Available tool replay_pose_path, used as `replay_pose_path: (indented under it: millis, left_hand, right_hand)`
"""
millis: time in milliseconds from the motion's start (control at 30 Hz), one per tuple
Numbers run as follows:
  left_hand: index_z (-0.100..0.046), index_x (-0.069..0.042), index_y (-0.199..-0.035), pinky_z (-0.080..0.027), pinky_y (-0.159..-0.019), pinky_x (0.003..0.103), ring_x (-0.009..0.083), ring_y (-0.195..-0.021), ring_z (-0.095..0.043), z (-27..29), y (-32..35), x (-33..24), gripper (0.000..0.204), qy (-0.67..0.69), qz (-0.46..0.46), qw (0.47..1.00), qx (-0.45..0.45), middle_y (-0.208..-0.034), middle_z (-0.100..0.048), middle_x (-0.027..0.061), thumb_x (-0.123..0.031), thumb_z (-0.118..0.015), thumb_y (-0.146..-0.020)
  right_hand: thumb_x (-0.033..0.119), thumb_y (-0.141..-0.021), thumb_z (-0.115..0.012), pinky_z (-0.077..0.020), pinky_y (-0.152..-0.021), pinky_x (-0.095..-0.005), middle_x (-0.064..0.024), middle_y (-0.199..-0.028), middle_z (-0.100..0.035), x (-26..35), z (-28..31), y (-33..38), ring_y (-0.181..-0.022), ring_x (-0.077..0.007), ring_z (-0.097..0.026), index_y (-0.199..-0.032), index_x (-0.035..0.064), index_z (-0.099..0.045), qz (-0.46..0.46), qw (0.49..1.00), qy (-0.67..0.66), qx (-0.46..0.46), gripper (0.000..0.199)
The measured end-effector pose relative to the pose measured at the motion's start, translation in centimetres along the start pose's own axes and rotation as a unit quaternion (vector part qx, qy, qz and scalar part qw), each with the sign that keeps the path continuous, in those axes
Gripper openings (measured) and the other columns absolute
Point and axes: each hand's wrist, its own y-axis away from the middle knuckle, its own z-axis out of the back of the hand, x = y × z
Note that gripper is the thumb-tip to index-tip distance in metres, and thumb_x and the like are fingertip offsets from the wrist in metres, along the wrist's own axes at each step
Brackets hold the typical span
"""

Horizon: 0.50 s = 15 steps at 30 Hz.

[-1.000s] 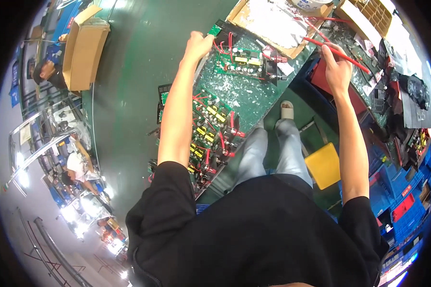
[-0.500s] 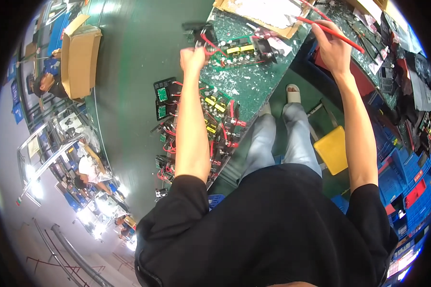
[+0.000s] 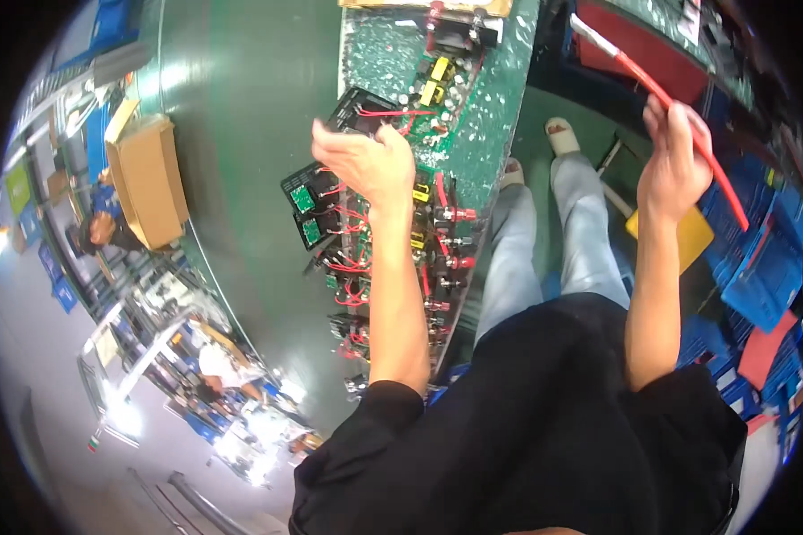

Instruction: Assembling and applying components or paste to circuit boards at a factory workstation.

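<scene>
My left hand [image 3: 370, 168] is open, fingers stretched out and thumb apart, at the near edge of a black vented panel [image 3: 355, 109]. Whether it touches the panel I cannot tell. Red wires run from that panel to a green circuit board [image 3: 459, 100] with yellow transformers, lying on the white-flecked bench [image 3: 500, 89]. In my right hand [image 3: 674, 174], off the bench's right side, is a red-handled brush [image 3: 642, 80], its pale bristles pointing up and left. Nearer to me, several more wired circuit boards [image 3: 426, 234] with black panels stand in a row, partly hidden by my left forearm.
A cardboard tray [image 3: 393, 3] shows at the top edge. Left of the bench stretches a green surface [image 3: 241, 98], with an open cardboard box [image 3: 152, 183] beyond it. Blue crates [image 3: 763, 259] and a yellow stool seat [image 3: 694, 239] are on the right. Other people sit far left.
My left hand has gone from a closed grip by the red wires to open fingers. My right hand has brought the brush away from the cardboard tray, toward me. The whole view has shifted.
</scene>
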Motion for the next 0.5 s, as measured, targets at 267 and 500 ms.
replay_pose_path:
  millis: [267, 500]
  left_hand:
    - [-0.046, 0.011, -0.12, -0.039, -0.091, 0.048, 0.038, -0.1, -0.055, -1.5, -2.5, -1.0, 0.08, 0.004, -0.233, 0.947, 0.222, -0.104, -0.059, 0.0236, -0.054, -0.067, -0.079]
    - [-0.049, 0.01, -0.116, -0.043, -0.085, 0.046, 0.0354, -0.092, -0.057, -2.0, -1.0, -1.0, 0.109, -0.105, -0.275, 0.941, 0.165, -0.098, -0.059, 0.0206, -0.08, -0.066, -0.057]
  right_hand:
    - [0.003, -0.091, -0.059, -0.056, -0.083, -0.0331, -0.0189, -0.104, -0.064, -6.0, 0.4, 11.7, -0.092, -0.0231, -0.067, -0.1, -0.0062, -0.055, -0.065, 0.996, -0.007, 0.052, 0.014]
    - [-0.003, -0.089, -0.059, -0.0552, -0.087, -0.0338, -0.0189, -0.107, -0.064, -9.0, -2.0, 13.8, -0.096, -0.0236, -0.066, -0.11, -0.0094, -0.056, -0.068, 0.996, -0.027, 0.049, 0.022]
